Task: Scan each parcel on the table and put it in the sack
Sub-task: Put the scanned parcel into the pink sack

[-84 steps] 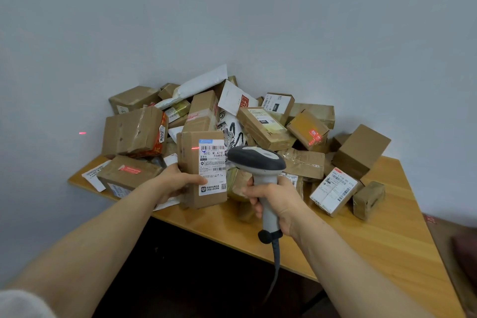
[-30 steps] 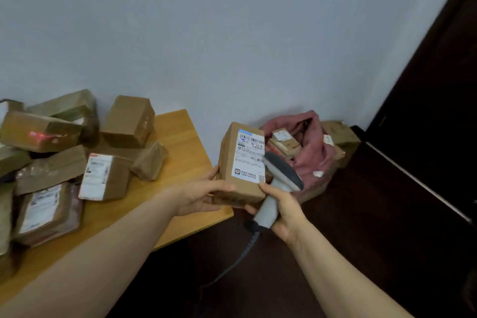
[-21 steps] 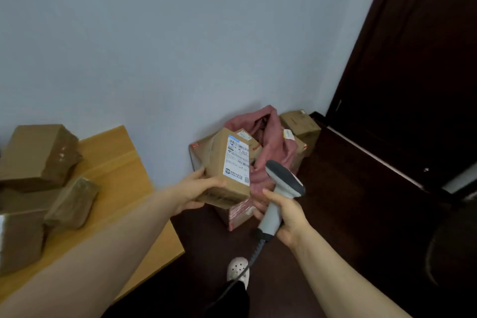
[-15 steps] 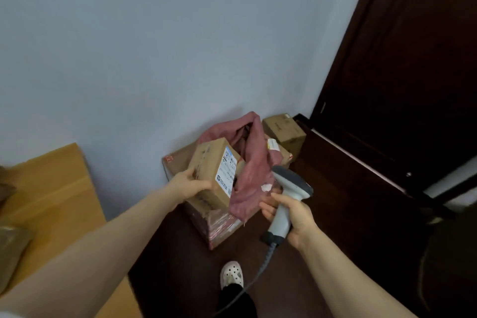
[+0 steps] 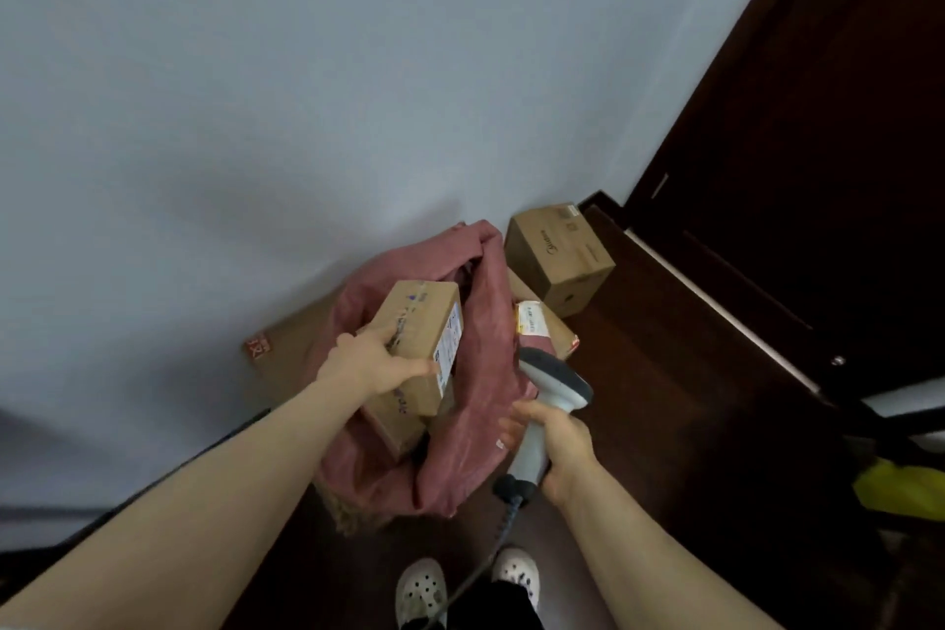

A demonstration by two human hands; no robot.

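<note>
My left hand point(image 5: 370, 366) grips a brown cardboard parcel point(image 5: 419, 338) with a white label on its right face, holding it over the open mouth of the pink sack point(image 5: 475, 404) on the floor by the wall. A second brown parcel point(image 5: 391, 430) shows just beneath it inside the sack. Right of the sack, my right hand point(image 5: 555, 440) holds a grey handheld scanner point(image 5: 549, 389) by its handle, and its fingers also touch the sack's front edge. The scanner's cable trails down toward my feet. The table is out of view.
A cardboard box point(image 5: 560, 256) stands in the corner behind the sack, with a smaller labelled parcel point(image 5: 542, 327) in front of it. A flat carton point(image 5: 291, 348) leans on the wall at the left. A dark door point(image 5: 797, 169) is at the right, a yellow bag point(image 5: 905, 486) at far right.
I have turned from the table pile to the sack on the floor. My left hand carried the scanned parcel right and down over the sack's mouth; the scanner came along beside it.
</note>
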